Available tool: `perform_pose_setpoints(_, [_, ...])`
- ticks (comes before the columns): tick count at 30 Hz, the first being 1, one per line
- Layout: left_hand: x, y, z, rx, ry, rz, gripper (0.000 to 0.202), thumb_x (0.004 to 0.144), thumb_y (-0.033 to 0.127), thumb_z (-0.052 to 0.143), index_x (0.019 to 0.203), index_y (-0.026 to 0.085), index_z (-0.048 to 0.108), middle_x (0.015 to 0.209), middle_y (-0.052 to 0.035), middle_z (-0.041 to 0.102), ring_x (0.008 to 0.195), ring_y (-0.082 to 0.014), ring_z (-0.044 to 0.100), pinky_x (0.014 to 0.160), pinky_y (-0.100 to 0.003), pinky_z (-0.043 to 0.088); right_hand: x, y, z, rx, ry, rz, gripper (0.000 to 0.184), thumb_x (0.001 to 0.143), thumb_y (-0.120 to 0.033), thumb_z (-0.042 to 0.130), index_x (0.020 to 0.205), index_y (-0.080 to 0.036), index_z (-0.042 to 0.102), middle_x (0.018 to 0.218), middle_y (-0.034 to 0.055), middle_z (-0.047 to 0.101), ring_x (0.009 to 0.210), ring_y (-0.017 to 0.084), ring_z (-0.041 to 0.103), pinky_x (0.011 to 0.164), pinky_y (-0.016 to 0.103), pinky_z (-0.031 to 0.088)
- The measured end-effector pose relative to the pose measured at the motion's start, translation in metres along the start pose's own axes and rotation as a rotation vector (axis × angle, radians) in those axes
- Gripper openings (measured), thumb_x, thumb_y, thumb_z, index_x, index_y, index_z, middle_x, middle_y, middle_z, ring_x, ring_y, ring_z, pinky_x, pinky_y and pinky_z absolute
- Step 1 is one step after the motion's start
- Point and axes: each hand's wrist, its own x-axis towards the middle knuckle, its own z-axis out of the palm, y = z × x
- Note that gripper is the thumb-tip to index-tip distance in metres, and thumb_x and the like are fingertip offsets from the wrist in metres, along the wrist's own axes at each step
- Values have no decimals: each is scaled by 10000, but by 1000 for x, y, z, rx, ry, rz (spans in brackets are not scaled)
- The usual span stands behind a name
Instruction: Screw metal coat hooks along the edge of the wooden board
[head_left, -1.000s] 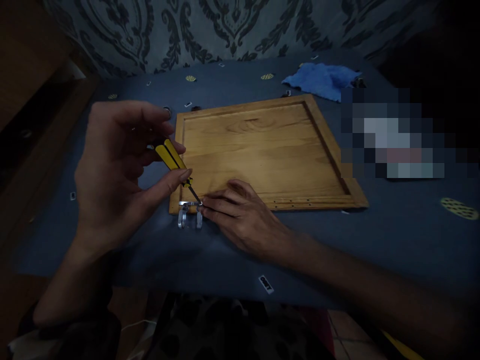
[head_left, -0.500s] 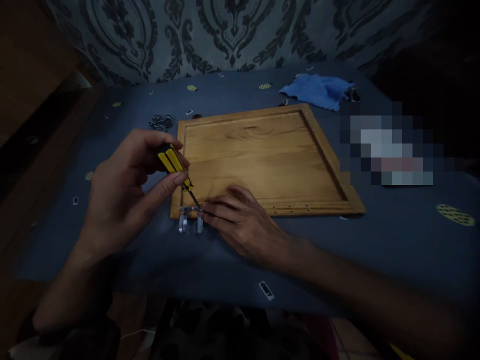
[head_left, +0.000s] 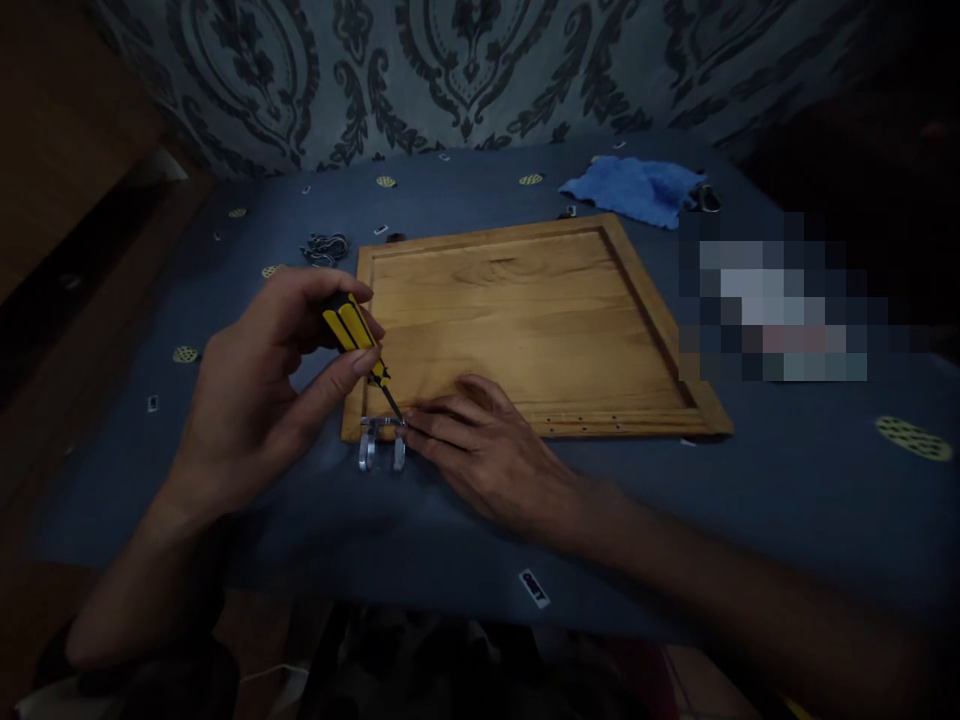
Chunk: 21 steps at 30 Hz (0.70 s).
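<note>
Head view looks down on a dim desk (head_left: 787, 480) under a dark blue cover, with a wooden framed panel (head_left: 525, 310) lying flat in the middle. The left hand (head_left: 255, 395) is closed around the yellow-and-black handle of a small screwdriver (head_left: 349, 326), thumb and forefinger pinching low on the grip, probably for fine control. The shaft slants down and to the right, and its tip meets a metal double hook bracket (head_left: 381, 438) at the panel's near left corner. The bracket's plate sits on the wooden frame while its two hooks hang off the edge onto the cover. The right hand (head_left: 484, 450) lies flat and unclenched, grasping nothing, fingertips touching the bracket's right end beside the tip (seemingly to stop the plate shifting under the blade).

A row of small holes shows along the panel's near rail, to the right of the hands. Well apart at the far side lie a crumpled blue cloth (head_left: 637, 186) and, far left, a small heap of metal hooks (head_left: 324, 246). A small paper tag (head_left: 534, 588) lies near the desk's front edge.
</note>
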Motion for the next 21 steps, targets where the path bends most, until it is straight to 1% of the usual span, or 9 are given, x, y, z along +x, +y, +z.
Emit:
perform_pose_setpoints(5, [0,0,-2,8,-10,7,369,875,190,758,1228,216,654,1028,-4,728,926,-133,737,809,-227,611,1,-1,-1,-2,-7,-11,324,1059,-147,450,1301,-165,664,1262,86,754,1169,241,629,1080,519,394])
perform_pose_setpoints(9, [0,-1,-2,16,-24,3,356,888,202,740,1233,215,653,1032,-8,717,925,-135,731,815,-234,608,2,0,-1,-3,-5,-6,320,1056,-147,456,1290,-189,671,1250,78,758,1168,240,622,1061,506,400])
perform_pose_setpoints(15, [0,0,-2,3,-12,-4,364,872,186,756,1219,220,653,1025,1,714,951,-142,729,837,-245,611,1,-1,-2,3,-48,12,350,1042,-133,465,1336,-187,647,1328,99,722,1237,246,605,1093,520,385])
perform_pose_setpoints(18, [0,1,-1,6,-10,-7,362,877,189,756,1220,228,645,1023,13,720,957,-134,731,837,-241,612,0,-1,-2,38,-39,9,346,1042,-124,464,1335,-176,641,1330,90,725,1260,244,599,1109,527,363])
perform_pose_setpoints(21, [0,2,-1,8,-10,0,361,876,189,756,1214,241,642,1018,20,725,955,-145,737,830,-267,626,0,1,-1,72,-37,20,336,1048,-142,467,1330,-184,643,1333,77,727,1269,238,595,1121,525,342])
